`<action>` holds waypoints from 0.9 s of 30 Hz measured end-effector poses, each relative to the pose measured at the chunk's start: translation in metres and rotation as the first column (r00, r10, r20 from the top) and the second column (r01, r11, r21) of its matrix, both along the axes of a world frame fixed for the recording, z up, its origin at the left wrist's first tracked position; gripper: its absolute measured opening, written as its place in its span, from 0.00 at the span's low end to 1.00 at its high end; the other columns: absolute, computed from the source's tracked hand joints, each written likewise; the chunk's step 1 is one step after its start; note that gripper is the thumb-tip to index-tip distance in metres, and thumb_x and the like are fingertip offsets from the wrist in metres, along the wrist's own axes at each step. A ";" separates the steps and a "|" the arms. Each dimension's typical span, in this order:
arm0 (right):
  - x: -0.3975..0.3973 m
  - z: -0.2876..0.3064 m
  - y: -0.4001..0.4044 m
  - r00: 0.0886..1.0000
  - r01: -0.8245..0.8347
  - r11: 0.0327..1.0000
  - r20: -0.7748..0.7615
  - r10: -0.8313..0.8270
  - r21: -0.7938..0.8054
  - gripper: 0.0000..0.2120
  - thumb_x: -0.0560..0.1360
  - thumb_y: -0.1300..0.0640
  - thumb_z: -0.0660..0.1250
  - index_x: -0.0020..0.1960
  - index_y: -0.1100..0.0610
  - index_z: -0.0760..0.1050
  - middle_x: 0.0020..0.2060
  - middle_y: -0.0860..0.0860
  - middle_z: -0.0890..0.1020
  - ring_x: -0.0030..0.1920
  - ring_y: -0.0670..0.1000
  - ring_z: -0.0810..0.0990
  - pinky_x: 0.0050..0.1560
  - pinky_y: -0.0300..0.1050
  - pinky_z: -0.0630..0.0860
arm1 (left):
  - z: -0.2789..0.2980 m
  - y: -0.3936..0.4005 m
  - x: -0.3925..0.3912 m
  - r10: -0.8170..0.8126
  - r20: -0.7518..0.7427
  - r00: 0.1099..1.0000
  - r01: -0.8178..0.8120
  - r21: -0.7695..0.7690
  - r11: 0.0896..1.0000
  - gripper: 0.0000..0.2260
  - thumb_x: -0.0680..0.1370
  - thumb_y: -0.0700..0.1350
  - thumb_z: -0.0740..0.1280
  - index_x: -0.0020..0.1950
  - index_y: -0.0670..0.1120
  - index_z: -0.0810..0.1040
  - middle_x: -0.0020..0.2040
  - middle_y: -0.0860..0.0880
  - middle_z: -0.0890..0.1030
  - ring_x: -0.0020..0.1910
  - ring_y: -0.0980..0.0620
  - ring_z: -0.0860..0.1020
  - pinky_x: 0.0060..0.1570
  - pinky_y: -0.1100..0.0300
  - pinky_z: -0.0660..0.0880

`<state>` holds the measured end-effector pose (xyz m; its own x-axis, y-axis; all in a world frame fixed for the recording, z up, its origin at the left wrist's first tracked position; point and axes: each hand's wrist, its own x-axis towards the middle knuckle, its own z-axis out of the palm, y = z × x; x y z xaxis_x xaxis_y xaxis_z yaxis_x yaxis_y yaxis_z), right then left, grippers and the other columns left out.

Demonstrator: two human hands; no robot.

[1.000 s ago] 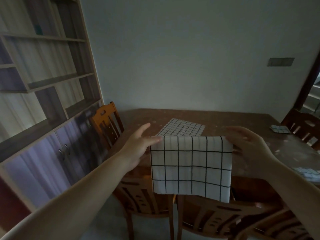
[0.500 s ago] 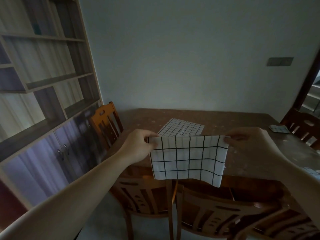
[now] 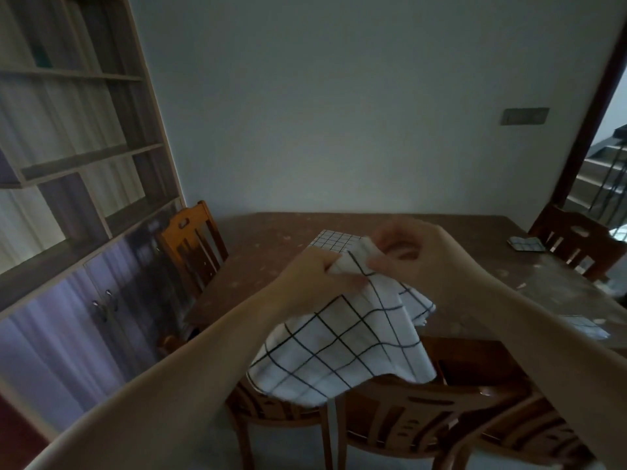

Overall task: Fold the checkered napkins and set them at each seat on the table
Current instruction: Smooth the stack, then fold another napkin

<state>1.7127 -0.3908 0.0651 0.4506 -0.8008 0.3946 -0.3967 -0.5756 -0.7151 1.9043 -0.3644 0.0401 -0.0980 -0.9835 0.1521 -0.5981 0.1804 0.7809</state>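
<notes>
Both hands meet in the air above the near edge of the counter [image 3: 258,266]: the left hand [image 3: 319,276] is pinched shut on the top corner of a checkered napkin [image 3: 342,344], and the right hand [image 3: 417,256] grasps the same bunched corner from the other side, fingers curled around the cloth. From that shared grip the napkin hangs down loose and slanted, its lower edge drooping in front of the backs of two wooden chairs [image 3: 400,408] pushed in at the near side. It looks part-way through a fold, not yet flat or squared.

On the counter itself, a second checkered napkin [image 3: 334,240] lies flat just beyond the hands, seemingly already placed. A small folded checkered piece [image 3: 527,244] rests at the far right, near a dark chair [image 3: 576,239]. Another patch with a grid sits at the right edge, but it is too blurred to tell what it is.

Judging from this, some seats are served; the held napkin remains to be finished and laid down, likely at the near seat.
</notes>
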 end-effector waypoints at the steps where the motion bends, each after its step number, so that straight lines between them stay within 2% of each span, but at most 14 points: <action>1: -0.005 -0.004 0.001 1.000 -0.009 0.999 0.016 0.008 0.036 0.16 0.67 0.51 0.76 0.50 0.43 0.74 0.46 0.41 0.83 0.47 0.39 0.82 0.49 0.36 0.78 | -0.001 -0.002 0.004 0.031 -0.046 0.998 -0.031 0.011 0.999 0.09 0.75 0.50 0.73 0.46 0.44 0.85 0.42 0.43 0.85 0.40 0.46 0.83 0.42 0.54 0.80; 4: -0.020 -0.023 0.004 0.986 -0.040 0.995 -0.161 0.053 0.087 0.24 0.63 0.40 0.76 0.53 0.39 0.68 0.55 0.40 0.79 0.56 0.41 0.78 0.58 0.44 0.76 | 0.000 -0.001 0.013 0.092 -0.215 0.972 -0.081 0.061 0.995 0.06 0.74 0.48 0.73 0.47 0.46 0.85 0.42 0.50 0.87 0.41 0.53 0.85 0.44 0.60 0.81; 6: -0.027 -0.035 0.003 0.958 -0.038 0.996 -0.280 0.058 0.078 0.24 0.62 0.33 0.73 0.54 0.36 0.68 0.56 0.43 0.78 0.54 0.49 0.79 0.56 0.52 0.78 | 0.000 -0.001 0.018 0.073 -0.302 0.950 -0.046 0.097 0.994 0.06 0.75 0.45 0.72 0.49 0.45 0.85 0.44 0.49 0.87 0.44 0.52 0.85 0.48 0.57 0.81; 7: -0.029 -0.039 0.001 0.960 -0.036 0.997 -0.276 0.053 0.068 0.21 0.64 0.35 0.72 0.53 0.35 0.69 0.54 0.44 0.79 0.50 0.53 0.80 0.52 0.53 0.79 | -0.001 0.000 0.021 0.052 -0.317 0.947 -0.020 0.102 0.995 0.06 0.76 0.44 0.71 0.50 0.44 0.85 0.46 0.48 0.87 0.46 0.50 0.85 0.50 0.55 0.81; 8: -0.032 -0.042 -0.002 0.972 -0.035 0.997 -0.230 0.048 0.063 0.18 0.66 0.39 0.73 0.51 0.37 0.70 0.51 0.43 0.80 0.47 0.55 0.81 0.49 0.52 0.80 | -0.001 0.001 0.023 0.034 -0.326 0.945 0.001 0.107 0.994 0.07 0.76 0.44 0.71 0.51 0.44 0.85 0.48 0.47 0.86 0.48 0.49 0.85 0.51 0.53 0.80; 9: -0.034 -0.042 -0.005 0.983 -0.038 0.997 -0.178 0.049 0.067 0.15 0.67 0.43 0.74 0.50 0.39 0.72 0.49 0.41 0.80 0.46 0.52 0.81 0.48 0.47 0.79 | -0.002 0.002 0.025 0.019 -0.330 0.944 0.019 0.110 0.994 0.07 0.76 0.44 0.70 0.52 0.43 0.85 0.49 0.46 0.86 0.49 0.48 0.85 0.52 0.53 0.80; 11: -0.037 -0.043 -0.011 0.988 -0.061 0.995 -0.136 0.071 0.073 0.13 0.68 0.46 0.74 0.51 0.39 0.75 0.51 0.37 0.80 0.51 0.41 0.80 0.55 0.42 0.77 | -0.004 0.003 0.030 0.007 -0.348 0.938 0.037 0.120 0.992 0.08 0.76 0.43 0.69 0.52 0.42 0.85 0.50 0.45 0.86 0.50 0.47 0.84 0.53 0.52 0.79; 13: -0.039 -0.041 -0.012 0.984 -0.071 0.995 -0.159 0.080 0.065 0.15 0.68 0.46 0.75 0.53 0.39 0.77 0.54 0.37 0.80 0.55 0.35 0.78 0.60 0.38 0.75 | -0.005 0.003 0.032 0.008 -0.387 0.922 0.043 0.125 0.991 0.09 0.75 0.45 0.70 0.52 0.43 0.85 0.50 0.44 0.86 0.51 0.46 0.84 0.55 0.50 0.79; 17: -0.036 -0.035 -0.009 0.972 -0.067 0.997 -0.224 0.074 0.038 0.17 0.64 0.42 0.76 0.50 0.34 0.75 0.51 0.41 0.82 0.51 0.38 0.80 0.51 0.30 0.75 | -0.008 0.001 0.037 0.041 -0.443 0.895 0.019 0.130 0.991 0.10 0.75 0.46 0.69 0.52 0.44 0.85 0.51 0.45 0.86 0.52 0.45 0.84 0.56 0.48 0.78; 19: -0.034 -0.036 -0.010 0.967 -0.052 0.998 -0.253 0.043 -0.030 0.13 0.66 0.43 0.76 0.47 0.35 0.76 0.48 0.38 0.81 0.49 0.36 0.79 0.48 0.31 0.73 | -0.009 0.002 0.039 0.038 -0.467 0.883 0.037 0.151 0.988 0.11 0.75 0.47 0.69 0.53 0.44 0.85 0.52 0.44 0.85 0.53 0.44 0.83 0.57 0.47 0.77; 22: -0.031 -0.033 -0.013 0.982 -0.012 0.997 -0.191 -0.002 -0.071 0.06 0.69 0.51 0.75 0.43 0.40 0.81 0.41 0.38 0.83 0.44 0.36 0.80 0.44 0.32 0.77 | -0.007 0.004 0.039 0.024 -0.453 0.891 0.051 0.154 0.987 0.11 0.73 0.48 0.70 0.53 0.46 0.84 0.51 0.47 0.86 0.52 0.48 0.84 0.52 0.53 0.80; 23: -0.032 -0.031 -0.014 0.986 -0.008 0.998 -0.166 -0.004 -0.069 0.06 0.69 0.52 0.75 0.40 0.41 0.82 0.38 0.38 0.83 0.42 0.37 0.81 0.42 0.31 0.77 | -0.005 0.006 0.039 0.018 -0.419 0.908 0.038 0.125 0.991 0.10 0.74 0.47 0.70 0.54 0.48 0.84 0.51 0.50 0.86 0.51 0.50 0.84 0.51 0.56 0.80; 25: -0.034 -0.025 -0.015 0.991 -0.016 0.998 -0.137 0.008 -0.059 0.10 0.69 0.55 0.76 0.36 0.40 0.80 0.34 0.37 0.83 0.39 0.37 0.81 0.38 0.28 0.74 | 0.000 0.009 0.038 -0.013 -0.305 0.952 0.013 -0.001 1.000 0.15 0.74 0.45 0.73 0.60 0.52 0.79 0.51 0.54 0.85 0.51 0.56 0.83 0.49 0.60 0.81; 27: -0.036 -0.020 -0.016 0.990 -0.031 0.999 -0.136 0.026 -0.034 0.09 0.69 0.55 0.76 0.36 0.42 0.82 0.34 0.36 0.83 0.38 0.37 0.81 0.37 0.26 0.72 | 0.005 0.011 0.036 -0.054 -0.203 0.978 0.022 -0.155 0.988 0.21 0.73 0.41 0.74 0.64 0.54 0.74 0.50 0.57 0.84 0.50 0.58 0.83 0.47 0.63 0.80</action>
